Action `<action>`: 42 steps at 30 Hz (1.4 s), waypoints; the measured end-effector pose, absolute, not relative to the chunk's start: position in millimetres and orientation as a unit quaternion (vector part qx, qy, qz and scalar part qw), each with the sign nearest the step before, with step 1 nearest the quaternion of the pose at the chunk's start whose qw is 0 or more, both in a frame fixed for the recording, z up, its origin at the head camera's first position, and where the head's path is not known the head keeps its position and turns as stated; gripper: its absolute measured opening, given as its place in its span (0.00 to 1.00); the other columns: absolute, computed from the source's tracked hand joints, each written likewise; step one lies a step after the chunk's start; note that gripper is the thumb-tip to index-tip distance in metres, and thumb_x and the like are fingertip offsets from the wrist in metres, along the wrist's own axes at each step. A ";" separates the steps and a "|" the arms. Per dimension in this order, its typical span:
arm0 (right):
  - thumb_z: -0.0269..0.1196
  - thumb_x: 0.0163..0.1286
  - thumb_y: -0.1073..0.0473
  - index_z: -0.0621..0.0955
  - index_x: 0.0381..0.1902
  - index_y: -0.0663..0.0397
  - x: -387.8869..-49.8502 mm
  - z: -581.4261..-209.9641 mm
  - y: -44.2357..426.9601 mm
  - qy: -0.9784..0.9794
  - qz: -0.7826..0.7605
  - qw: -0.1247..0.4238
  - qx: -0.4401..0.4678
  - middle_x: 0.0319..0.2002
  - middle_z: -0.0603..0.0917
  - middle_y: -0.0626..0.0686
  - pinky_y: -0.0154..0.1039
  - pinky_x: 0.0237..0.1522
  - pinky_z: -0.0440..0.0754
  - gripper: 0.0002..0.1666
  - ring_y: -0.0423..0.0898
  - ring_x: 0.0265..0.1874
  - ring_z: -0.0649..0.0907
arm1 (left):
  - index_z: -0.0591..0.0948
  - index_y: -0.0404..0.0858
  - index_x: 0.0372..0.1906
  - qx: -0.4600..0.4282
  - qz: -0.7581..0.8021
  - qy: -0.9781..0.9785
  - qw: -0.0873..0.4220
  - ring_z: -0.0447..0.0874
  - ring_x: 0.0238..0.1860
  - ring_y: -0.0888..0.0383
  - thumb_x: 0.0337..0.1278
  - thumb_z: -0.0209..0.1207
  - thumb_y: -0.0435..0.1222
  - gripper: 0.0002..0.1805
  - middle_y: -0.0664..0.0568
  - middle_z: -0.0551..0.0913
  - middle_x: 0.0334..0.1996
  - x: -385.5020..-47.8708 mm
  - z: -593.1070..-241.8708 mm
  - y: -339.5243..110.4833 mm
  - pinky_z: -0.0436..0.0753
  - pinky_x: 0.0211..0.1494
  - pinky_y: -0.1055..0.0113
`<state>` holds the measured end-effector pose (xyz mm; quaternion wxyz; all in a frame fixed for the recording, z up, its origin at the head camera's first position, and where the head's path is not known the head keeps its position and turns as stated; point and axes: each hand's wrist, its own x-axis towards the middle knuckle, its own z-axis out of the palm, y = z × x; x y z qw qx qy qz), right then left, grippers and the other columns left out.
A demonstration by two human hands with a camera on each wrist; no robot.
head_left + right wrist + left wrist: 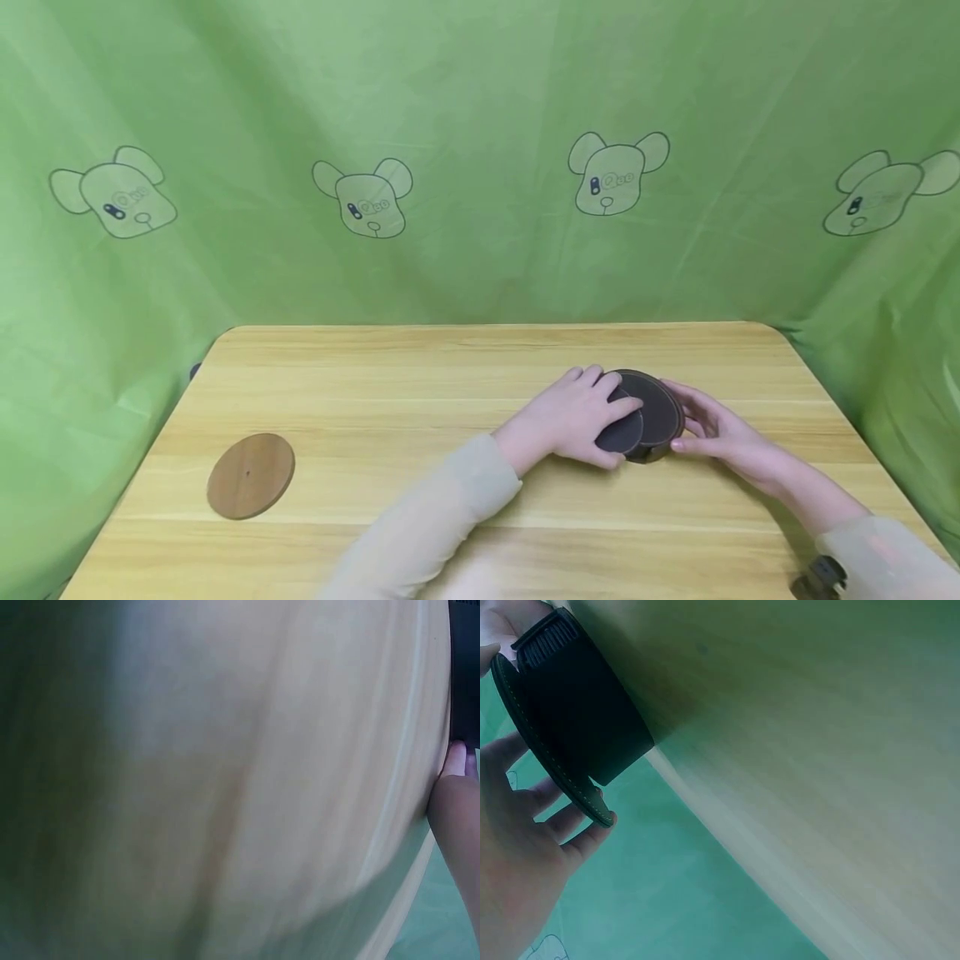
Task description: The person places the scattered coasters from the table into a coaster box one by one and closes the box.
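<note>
In the head view, a round black coaster [622,432] is gripped by my left hand [581,414], thumb at its near edge and fingers spread over it. It overlaps the left side of a round black coaster holder [660,452], which has another dark coaster [654,407] on top. From the left wrist, the stitched coaster [551,761] is tilted against the holder [589,697], and ribbed edges of stacked coasters [547,645] show in the holder's opening. My right hand [727,437] holds the holder's right side between thumb and fingers; the right wrist view catches only part of it.
A round brown wooden disc [251,477] with a small dark centre mark lies on the left of the wood-grain table [390,375]. Green cloth [480,250] with bear-head drawings hangs behind and at both sides. A black device [819,577] sits at the right sleeve.
</note>
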<state>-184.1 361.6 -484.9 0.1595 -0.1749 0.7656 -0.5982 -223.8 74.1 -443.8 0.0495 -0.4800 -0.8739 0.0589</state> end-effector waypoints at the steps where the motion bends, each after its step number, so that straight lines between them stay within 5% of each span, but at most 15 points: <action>1: 0.62 0.72 0.75 0.50 0.84 0.68 -184.2 -485.2 361.9 0.766 -0.598 0.159 -0.175 0.69 0.70 0.23 0.17 0.63 0.71 0.50 0.21 0.64 0.76 | 0.65 0.61 0.81 -0.478 0.056 -0.875 0.048 0.68 0.70 0.56 0.60 0.56 0.72 0.46 0.53 0.68 0.74 -225.1 -444.0 75.6 0.72 0.72 0.61; 42: 0.62 0.73 0.73 0.48 0.85 0.65 -184.6 -484.5 362.7 0.766 -0.597 0.176 -0.164 0.69 0.66 0.23 0.18 0.62 0.72 0.51 0.20 0.65 0.75 | 0.63 0.60 0.82 -0.464 0.068 -0.882 0.047 0.64 0.75 0.60 0.67 0.42 0.77 0.46 0.59 0.69 0.75 -235.4 -447.0 121.7 0.65 0.79 0.64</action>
